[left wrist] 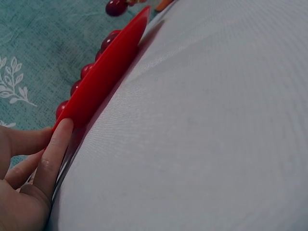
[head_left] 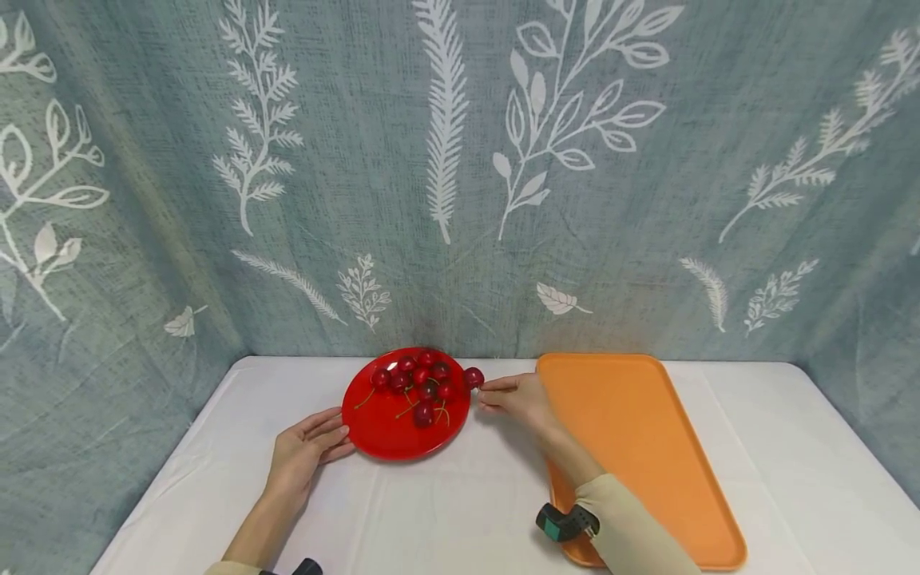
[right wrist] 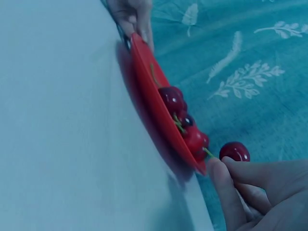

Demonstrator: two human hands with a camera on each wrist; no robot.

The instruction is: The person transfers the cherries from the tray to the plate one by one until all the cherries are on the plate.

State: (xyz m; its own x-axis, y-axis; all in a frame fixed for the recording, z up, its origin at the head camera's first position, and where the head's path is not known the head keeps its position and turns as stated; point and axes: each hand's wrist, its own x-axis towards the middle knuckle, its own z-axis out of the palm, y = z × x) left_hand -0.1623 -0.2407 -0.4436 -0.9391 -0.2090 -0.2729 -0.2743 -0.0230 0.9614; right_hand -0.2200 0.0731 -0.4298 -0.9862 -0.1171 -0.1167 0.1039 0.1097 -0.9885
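A round red plate carries several dark red cherries, some with green stems, mostly on its far and right side. My left hand pinches the plate's left rim between thumb and fingers; in the left wrist view the plate's underside shows, a finger against it. At the plate's right edge, my right hand pinches one cherry with thumb and fingertips. That cherry is beside the rim, apart from the pile. Its stem is mostly hidden by the fingers.
An orange rectangular tray lies on the white tablecloth to the right, partly under my right forearm. Behind the table hangs a blue-green curtain with white leaf prints.
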